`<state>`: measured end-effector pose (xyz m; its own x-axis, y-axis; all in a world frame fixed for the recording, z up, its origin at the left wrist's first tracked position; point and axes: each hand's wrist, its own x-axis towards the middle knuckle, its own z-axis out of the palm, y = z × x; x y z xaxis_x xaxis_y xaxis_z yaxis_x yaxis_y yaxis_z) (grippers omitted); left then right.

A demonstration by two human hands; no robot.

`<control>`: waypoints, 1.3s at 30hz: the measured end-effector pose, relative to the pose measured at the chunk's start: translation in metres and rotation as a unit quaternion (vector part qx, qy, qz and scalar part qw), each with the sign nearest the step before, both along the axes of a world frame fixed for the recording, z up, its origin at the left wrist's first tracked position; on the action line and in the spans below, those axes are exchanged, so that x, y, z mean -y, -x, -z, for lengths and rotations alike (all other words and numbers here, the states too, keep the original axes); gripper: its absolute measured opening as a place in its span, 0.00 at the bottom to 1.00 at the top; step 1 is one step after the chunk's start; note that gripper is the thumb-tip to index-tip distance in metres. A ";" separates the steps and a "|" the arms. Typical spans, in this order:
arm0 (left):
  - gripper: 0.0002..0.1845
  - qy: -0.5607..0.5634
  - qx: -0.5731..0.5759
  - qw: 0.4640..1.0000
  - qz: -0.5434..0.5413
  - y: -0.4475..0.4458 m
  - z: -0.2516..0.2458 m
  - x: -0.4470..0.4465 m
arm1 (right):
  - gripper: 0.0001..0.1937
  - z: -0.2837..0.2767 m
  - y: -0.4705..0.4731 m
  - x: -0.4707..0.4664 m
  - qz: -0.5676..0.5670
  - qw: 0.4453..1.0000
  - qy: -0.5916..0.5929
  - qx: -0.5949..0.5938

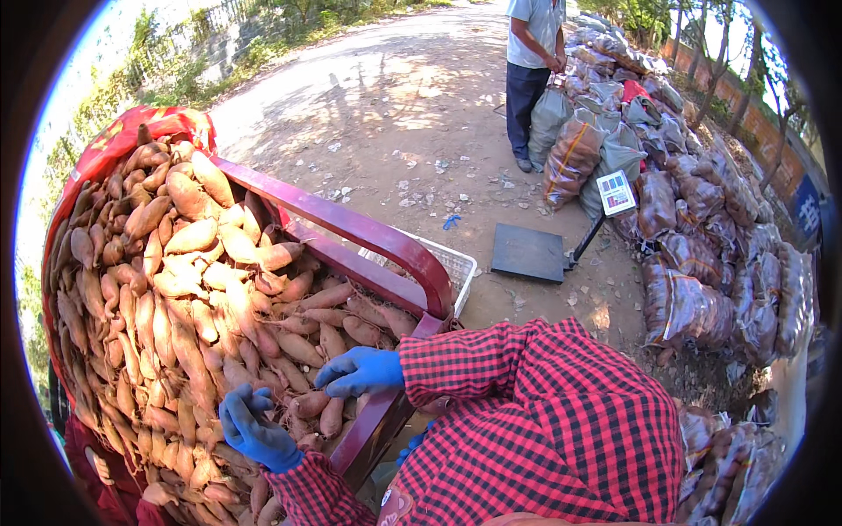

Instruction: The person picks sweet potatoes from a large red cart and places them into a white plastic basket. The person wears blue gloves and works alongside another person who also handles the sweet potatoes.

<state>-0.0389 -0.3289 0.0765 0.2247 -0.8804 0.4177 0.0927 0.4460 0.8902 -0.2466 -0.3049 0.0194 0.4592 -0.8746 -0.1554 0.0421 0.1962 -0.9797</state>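
Observation:
A large heap of sweet potatoes [191, 315] fills a red metal truck bed or cart. My left hand [256, 427], in a blue glove, is over the heap near its lower right part, fingers bent and apart, with nothing seen in it. Above and to the right of it, my right hand [362, 373], also gloved in blue, reaches over the red metal rail [368, 427] with fingers spread above the sweet potatoes. It shows no object held. Both sleeves are red-and-black checked. Something blue [414, 446], too hidden to name surely, shows below my right forearm.
A co-worker's bare hand [99, 465] and dark red sleeve are at lower left. Beyond the curved guard rail [342, 217] stand a white plastic crate [460, 263] and a platform scale [527, 252]. Another person [536, 59] stands by piled filled bags [697, 309] at right.

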 end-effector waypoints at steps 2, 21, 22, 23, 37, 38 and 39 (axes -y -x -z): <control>0.12 -0.014 0.007 1.000 0.002 0.016 0.013 0.032 | 0.22 0.005 0.001 -0.001 0.100 0.963 0.199 -0.150; 0.18 -0.153 0.026 0.987 0.046 0.001 0.097 0.057 | 0.22 0.049 -0.031 0.033 -0.156 0.893 0.257 -0.336; 0.19 -0.148 0.015 0.988 0.041 0.001 0.097 0.057 | 0.21 0.046 -0.033 0.033 -0.174 0.893 0.247 -0.335; 0.20 -0.143 0.004 0.989 0.036 0.001 0.097 0.058 | 0.21 0.050 -0.037 0.035 -0.183 0.891 0.250 -0.332; 0.24 -0.230 -0.003 0.972 0.041 -0.006 0.116 0.065 | 0.20 0.068 -0.034 0.047 -0.264 0.886 0.198 -0.327; 0.25 -0.236 -0.001 0.971 0.044 -0.005 0.115 0.066 | 0.20 0.068 -0.034 0.049 -0.260 0.888 0.196 -0.324; 0.25 -0.242 -0.001 0.970 0.041 -0.006 0.116 0.064 | 0.20 0.069 -0.036 0.047 -0.261 0.889 0.196 -0.321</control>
